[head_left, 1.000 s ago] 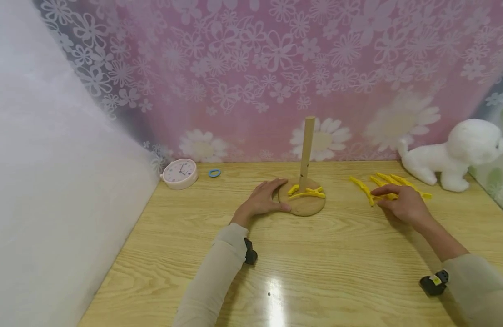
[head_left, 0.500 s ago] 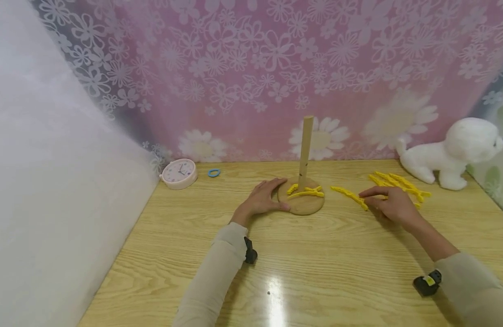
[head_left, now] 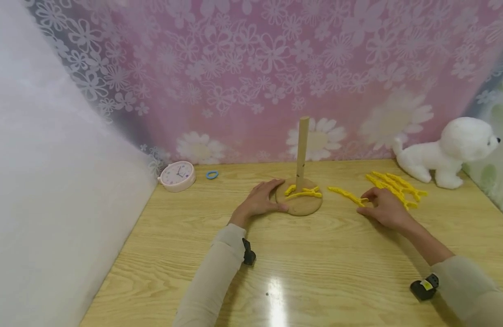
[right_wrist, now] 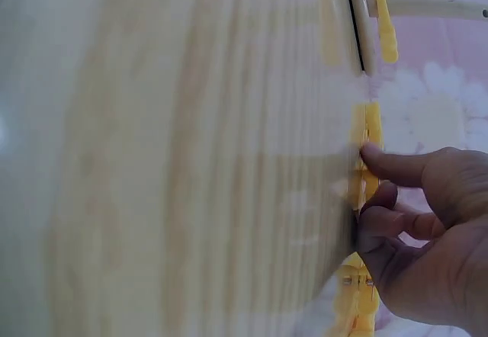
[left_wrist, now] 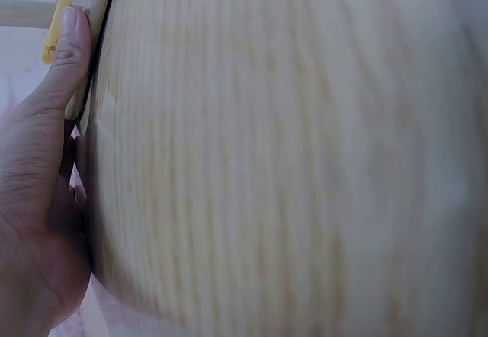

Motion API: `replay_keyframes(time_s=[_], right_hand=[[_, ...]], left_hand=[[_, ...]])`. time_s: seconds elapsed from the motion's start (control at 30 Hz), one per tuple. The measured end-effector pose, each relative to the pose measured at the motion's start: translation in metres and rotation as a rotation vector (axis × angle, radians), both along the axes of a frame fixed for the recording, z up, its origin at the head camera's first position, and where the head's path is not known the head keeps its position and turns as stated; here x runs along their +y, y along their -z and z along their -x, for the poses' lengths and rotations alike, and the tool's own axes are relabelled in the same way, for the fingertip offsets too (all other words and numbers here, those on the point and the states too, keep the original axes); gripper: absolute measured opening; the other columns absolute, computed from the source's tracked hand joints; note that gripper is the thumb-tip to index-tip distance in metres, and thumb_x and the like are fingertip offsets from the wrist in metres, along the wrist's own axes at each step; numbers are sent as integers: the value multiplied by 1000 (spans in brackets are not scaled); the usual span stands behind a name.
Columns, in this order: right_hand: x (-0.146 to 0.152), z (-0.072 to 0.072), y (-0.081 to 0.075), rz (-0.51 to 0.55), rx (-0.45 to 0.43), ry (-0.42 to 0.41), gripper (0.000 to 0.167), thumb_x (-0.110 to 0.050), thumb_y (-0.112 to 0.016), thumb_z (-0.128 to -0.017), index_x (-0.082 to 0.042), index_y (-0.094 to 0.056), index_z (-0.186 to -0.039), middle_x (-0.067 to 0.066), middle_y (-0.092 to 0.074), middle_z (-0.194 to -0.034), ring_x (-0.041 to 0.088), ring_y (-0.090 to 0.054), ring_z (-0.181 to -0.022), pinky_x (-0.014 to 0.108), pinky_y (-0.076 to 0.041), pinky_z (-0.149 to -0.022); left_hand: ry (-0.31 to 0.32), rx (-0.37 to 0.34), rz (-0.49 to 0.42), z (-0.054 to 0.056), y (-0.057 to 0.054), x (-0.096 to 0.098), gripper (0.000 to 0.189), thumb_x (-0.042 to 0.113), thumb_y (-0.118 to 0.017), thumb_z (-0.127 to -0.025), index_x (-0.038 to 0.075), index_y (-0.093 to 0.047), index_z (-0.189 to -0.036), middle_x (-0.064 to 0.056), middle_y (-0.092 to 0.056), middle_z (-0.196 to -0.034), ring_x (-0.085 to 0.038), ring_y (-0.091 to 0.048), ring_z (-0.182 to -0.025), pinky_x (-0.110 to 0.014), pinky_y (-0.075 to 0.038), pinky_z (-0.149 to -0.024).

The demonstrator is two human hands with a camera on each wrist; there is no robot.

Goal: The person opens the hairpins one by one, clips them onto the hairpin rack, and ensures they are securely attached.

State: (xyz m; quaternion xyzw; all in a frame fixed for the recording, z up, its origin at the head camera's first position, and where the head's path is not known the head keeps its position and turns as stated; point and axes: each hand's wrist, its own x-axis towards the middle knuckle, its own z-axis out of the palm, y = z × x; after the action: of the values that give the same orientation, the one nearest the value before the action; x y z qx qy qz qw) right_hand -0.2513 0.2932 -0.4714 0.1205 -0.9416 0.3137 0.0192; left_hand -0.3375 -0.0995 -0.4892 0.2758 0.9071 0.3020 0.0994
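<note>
In the head view my left hand (head_left: 259, 200) holds the left edge of a round wooden base (head_left: 304, 210), thumb at the near side and fingers at the far side. An upright wooden post (head_left: 302, 145) rises from the base. Yellow branch-shaped pieces (head_left: 306, 194) lie around its foot. My right hand (head_left: 386, 210) pinches the forked right end of another yellow branch-shaped piece (head_left: 343, 194), which lies on the table right of the base. In the right wrist view the thumb touches this yellow piece (right_wrist: 370, 120); the curled fingers partly hide it.
Several more yellow branch-shaped pieces (head_left: 398, 181) lie in a group behind my right hand. A white plush dog (head_left: 449, 152) stands at the back right. A pink clock (head_left: 176, 177) and a blue ring (head_left: 212, 172) lie at the back left of the wooden table (head_left: 316, 272).
My right hand has drawn one yellow piece leftward from the group, towards the base. Its thumb and fingers now sit around the forked end. The left hand stays on the base.
</note>
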Motion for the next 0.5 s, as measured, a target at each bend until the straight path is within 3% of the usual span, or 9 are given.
replay_keyframes(time_s=[0.23,0.33,0.5], right_hand=[[-5,-3,0,-1,56,24,31,-7,-75,-95,9,-66,-119,33,-64,-120,51,-60,-108,64,-50,-88],[-7,-5,-2,40,18,42,29,-4,-69,-98,6,-63,-124,33,-61,-126,41,-65,-97,49,-56,-75],[-7,-8,-4,143,-80,54,35,-1,-60,-103,6,-55,-137,32,-55,-133,20,-60,-70,29,-47,-49]], left_hand=[[0,14,7,1,2,0,97,58,-79,-87,30,-30,-166,0,-27,-172,-25,-17,-160,-45,-6,-131],[-2,13,7,0,1,0,97,58,-79,-87,31,-30,-166,0,-27,-171,-25,-17,-160,-44,-6,-131],[3,10,3,-1,-3,1,97,56,-80,-87,29,-31,-165,0,-29,-171,-24,-19,-159,-44,-6,-132]])
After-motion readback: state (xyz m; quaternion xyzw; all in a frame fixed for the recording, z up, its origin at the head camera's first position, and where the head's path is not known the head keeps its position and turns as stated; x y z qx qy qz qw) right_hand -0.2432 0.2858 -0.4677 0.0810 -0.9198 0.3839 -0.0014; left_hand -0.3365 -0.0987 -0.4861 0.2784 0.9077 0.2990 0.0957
